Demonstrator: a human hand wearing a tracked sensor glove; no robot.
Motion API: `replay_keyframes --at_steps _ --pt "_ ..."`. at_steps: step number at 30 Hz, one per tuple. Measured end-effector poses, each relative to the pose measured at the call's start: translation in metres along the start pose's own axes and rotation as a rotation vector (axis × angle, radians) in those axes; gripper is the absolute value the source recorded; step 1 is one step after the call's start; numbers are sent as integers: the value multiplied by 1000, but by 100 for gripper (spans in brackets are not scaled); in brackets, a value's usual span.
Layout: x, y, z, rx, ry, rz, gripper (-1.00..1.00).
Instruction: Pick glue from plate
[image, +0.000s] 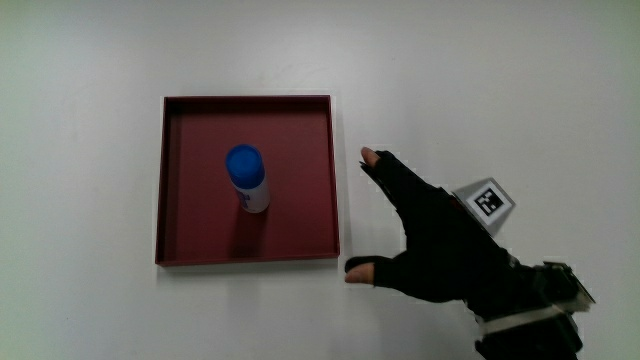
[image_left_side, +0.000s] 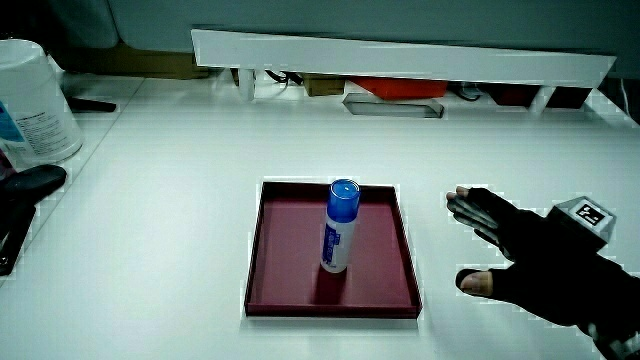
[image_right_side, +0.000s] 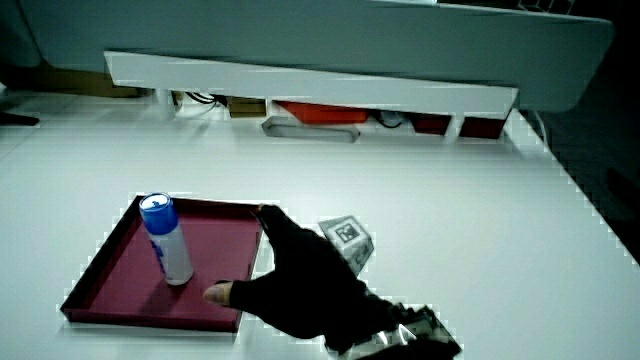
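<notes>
Overhead and oblique views of a white surface (image: 500, 80). A square, dark red plate (image: 180, 250) with low upright walls lies flat on it. The glue (image: 247, 177) — a white stick with a blue cap — stands upright inside the plate, near its middle, and nothing touches it (seen likewise in both side views (image_left_side: 339, 226) (image_right_side: 167, 237)). The hands (image: 440, 235) — a single black-gloved one, bearing a small patterned cube (image: 486, 201) on its back — is just beside the plate, over bare surface. Its fingers (image: 385, 168) and thumb (image: 362, 270) are spread apart and hold nothing; their tips point toward the plate's nearest wall. In a side view, a white canister (image_left_side: 32, 108) stands near the surface's edge, well apart from the plate.
</notes>
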Motion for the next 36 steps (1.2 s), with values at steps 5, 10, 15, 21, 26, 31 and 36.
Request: replay_keyframes --at_steps 5,10,15,21,26,31,36 --pt "-11 23 -6 -75 52 -245 0" --pt "-21 50 -15 -106 121 -215 0" --pt "-26 75 -27 -129 183 -145 0" --pt "-17 100 -39 -138 211 -68 0" --pt "-13 117 -51 -154 253 -72 0" --pt "-10 130 -62 -163 254 -47 0" --pt "-5 136 -67 -167 268 -43 0"
